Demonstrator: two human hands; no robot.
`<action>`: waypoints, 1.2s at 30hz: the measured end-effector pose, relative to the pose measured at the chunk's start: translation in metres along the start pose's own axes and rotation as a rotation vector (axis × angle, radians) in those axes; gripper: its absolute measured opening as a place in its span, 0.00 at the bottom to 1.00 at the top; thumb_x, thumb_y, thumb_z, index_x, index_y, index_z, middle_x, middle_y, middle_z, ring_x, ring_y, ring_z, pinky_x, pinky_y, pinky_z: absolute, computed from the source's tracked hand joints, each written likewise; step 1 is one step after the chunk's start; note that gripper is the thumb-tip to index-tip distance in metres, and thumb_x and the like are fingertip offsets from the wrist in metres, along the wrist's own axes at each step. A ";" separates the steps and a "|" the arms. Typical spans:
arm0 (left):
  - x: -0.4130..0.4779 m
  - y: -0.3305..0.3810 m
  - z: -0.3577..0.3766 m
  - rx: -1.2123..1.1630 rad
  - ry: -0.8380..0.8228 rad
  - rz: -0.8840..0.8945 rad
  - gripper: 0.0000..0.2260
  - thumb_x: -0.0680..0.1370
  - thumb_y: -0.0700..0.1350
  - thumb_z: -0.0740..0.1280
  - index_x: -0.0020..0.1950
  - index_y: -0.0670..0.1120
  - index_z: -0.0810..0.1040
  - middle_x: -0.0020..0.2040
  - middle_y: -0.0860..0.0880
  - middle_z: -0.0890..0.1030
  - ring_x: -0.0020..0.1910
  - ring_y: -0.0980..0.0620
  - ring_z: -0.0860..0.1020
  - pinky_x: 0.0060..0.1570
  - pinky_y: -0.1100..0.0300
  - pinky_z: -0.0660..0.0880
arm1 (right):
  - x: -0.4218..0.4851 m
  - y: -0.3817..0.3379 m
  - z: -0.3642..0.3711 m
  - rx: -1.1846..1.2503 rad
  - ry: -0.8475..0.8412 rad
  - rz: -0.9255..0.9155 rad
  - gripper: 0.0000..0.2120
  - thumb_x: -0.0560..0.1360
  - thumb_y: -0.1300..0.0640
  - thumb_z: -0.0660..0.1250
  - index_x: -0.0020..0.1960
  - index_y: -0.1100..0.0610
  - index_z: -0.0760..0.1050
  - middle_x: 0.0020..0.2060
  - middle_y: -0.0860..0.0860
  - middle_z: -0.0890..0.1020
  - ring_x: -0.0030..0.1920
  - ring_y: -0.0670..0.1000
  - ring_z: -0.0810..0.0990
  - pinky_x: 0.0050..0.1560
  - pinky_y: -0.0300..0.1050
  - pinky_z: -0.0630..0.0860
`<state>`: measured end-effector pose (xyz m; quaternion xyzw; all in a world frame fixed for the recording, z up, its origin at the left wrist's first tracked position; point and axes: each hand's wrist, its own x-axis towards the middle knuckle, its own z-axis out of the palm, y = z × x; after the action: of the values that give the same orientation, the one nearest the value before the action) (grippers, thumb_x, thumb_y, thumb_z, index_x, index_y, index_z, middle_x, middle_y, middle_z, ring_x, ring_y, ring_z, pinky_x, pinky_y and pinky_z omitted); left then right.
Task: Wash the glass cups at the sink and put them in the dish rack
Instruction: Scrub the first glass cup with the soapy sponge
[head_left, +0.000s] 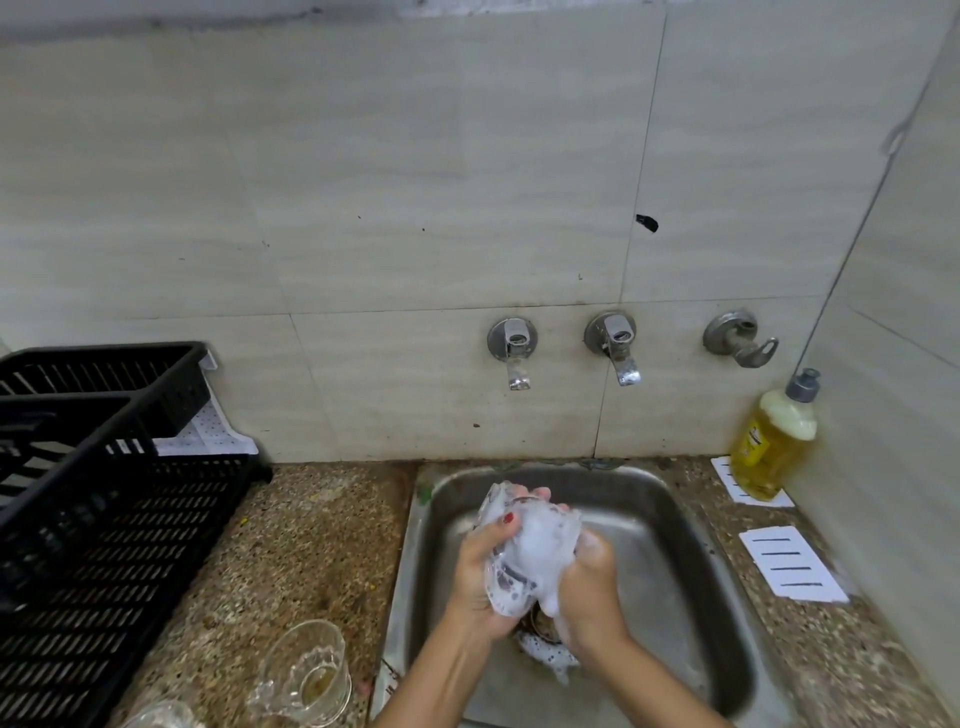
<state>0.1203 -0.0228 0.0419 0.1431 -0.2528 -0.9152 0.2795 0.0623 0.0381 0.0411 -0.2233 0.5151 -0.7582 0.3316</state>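
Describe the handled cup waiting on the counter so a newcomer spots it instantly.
Find the steel sink; on the speckled counter left of it, beside the black dish rack, stands a clear handled glass cup. Unlike the foam-covered cup over the sink, it carries no suds and holds yellowish residue.

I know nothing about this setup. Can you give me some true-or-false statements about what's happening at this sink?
1. Both hands, left hand and right hand, grip a foam-covered glass cup over the sink. True.
2. The dish rack is white and stands right of the sink. False: it is black and stands on the left.
3. Water pours from both taps. False: no stream shows.
4. A soap bottle of yellow liquid stands in the right corner. True.
5. Another cup sits on the counter. True.
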 end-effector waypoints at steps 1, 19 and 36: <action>-0.002 0.000 0.001 0.003 -0.035 0.001 0.28 0.46 0.41 0.83 0.44 0.36 0.83 0.43 0.37 0.82 0.42 0.42 0.82 0.42 0.51 0.81 | 0.000 -0.002 0.003 0.197 0.015 0.161 0.14 0.77 0.68 0.55 0.45 0.64 0.79 0.41 0.59 0.84 0.46 0.59 0.82 0.43 0.48 0.81; 0.008 -0.017 0.009 0.425 0.511 0.400 0.11 0.72 0.34 0.71 0.53 0.43 0.79 0.49 0.44 0.82 0.49 0.47 0.81 0.45 0.61 0.79 | 0.005 -0.002 -0.009 -0.201 0.015 -0.041 0.20 0.70 0.48 0.69 0.53 0.62 0.78 0.44 0.54 0.85 0.48 0.52 0.83 0.51 0.45 0.78; 0.005 -0.043 0.028 0.397 0.444 0.356 0.17 0.72 0.33 0.70 0.57 0.49 0.76 0.51 0.45 0.83 0.52 0.47 0.82 0.50 0.54 0.79 | 0.035 -0.015 -0.020 0.116 0.234 0.314 0.12 0.76 0.57 0.62 0.51 0.64 0.78 0.37 0.57 0.84 0.38 0.56 0.83 0.36 0.44 0.78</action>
<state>0.0860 0.0154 0.0418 0.3438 -0.3799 -0.7317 0.4495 0.0204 0.0286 0.0473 -0.0311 0.5340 -0.7465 0.3958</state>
